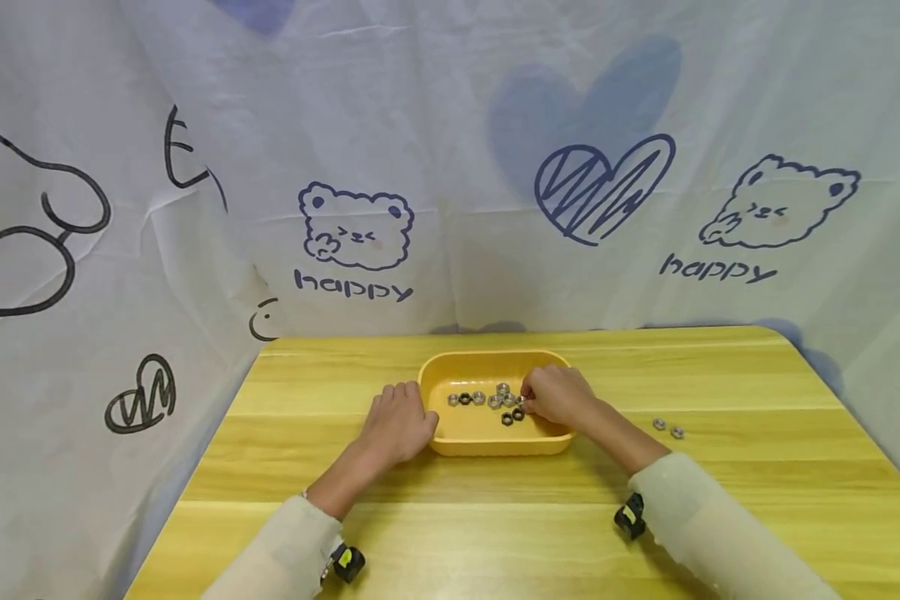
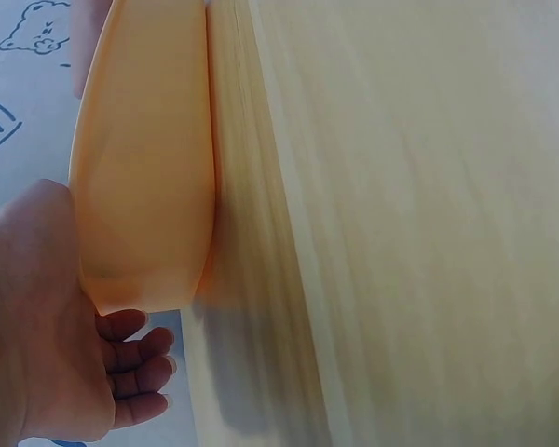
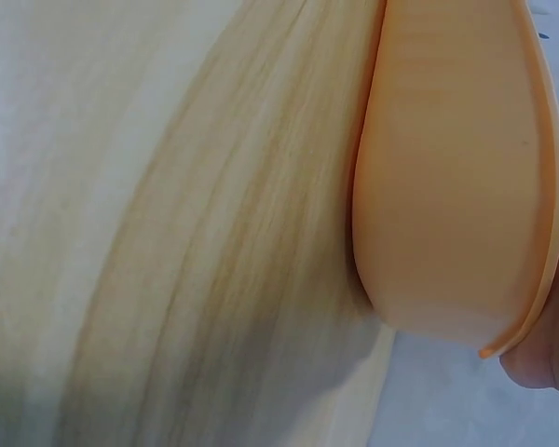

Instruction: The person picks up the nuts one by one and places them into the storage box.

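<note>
A yellow plastic tray point(image 1: 495, 447) stands on the wooden table, with several silver and black hex nuts point(image 1: 502, 389) scattered over its floor. At its left end my left hand point(image 1: 397, 423) holds the rim, the thumb near the front corner; in the left wrist view the curled fingers point(image 2: 140, 377) lie by the tray's end wall. My right hand point(image 1: 561, 395) reaches over the right end into the tray, thumb and fingertips pinching a silver nut at the right of the group. The right wrist view shows the tray's outer wall point(image 3: 456, 186), which hides those fingertips.
Two silver nuts point(image 1: 668, 428) lie on the table point(image 1: 487, 533) to the right of the tray, beyond my right forearm. A white cloth point(image 1: 450, 167) with printed bears and hearts hangs behind the table and along its sides.
</note>
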`<state>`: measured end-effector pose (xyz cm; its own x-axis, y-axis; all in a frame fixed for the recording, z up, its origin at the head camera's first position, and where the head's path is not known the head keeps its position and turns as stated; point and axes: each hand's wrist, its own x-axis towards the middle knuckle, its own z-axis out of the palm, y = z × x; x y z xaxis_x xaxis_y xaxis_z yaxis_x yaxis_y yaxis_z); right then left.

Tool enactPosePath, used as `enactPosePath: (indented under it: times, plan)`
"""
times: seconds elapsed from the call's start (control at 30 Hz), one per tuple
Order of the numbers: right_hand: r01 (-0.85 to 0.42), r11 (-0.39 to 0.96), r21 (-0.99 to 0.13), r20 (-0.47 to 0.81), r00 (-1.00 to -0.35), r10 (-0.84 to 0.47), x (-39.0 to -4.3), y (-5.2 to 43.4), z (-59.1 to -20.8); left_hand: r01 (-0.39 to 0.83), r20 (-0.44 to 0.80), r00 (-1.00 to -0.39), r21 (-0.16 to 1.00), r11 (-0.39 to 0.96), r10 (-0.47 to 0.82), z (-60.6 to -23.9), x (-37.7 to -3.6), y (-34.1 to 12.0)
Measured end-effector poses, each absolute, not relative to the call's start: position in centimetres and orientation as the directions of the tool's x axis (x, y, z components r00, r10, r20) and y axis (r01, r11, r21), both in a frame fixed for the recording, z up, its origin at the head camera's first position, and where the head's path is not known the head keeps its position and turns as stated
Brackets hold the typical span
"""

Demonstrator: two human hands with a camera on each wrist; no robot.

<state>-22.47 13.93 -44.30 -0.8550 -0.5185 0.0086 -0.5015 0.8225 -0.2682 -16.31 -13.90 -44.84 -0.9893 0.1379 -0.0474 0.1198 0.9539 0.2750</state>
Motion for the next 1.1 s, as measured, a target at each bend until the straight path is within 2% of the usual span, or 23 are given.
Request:
enactPosePath:
  times: [0.27, 0.67, 1.1]
  plan:
    - [-0.535, 0.804, -0.261, -0.006, -0.832, -0.555, -22.4, 14.0, -44.2, 0.118, -0.057, -0.989, 0.274, 0.954, 0.139, -44.8, -16.2, -13.8]
    - [-0.541, 0.778, -0.318, -0.020, -0.817, -0.576, -21.8, 14.3, -43.3, 0.121, -0.047, -0.989, 0.276, 0.953, 0.139, -44.7, -16.1, -13.7]
    - [-0.608, 0.728, -0.316, 0.065, -0.779, -0.623, -21.5, 15.7, -42.2, 0.107, -0.065, -0.990, 0.258, 0.960, 0.127, -44.6, -16.6, -13.4]
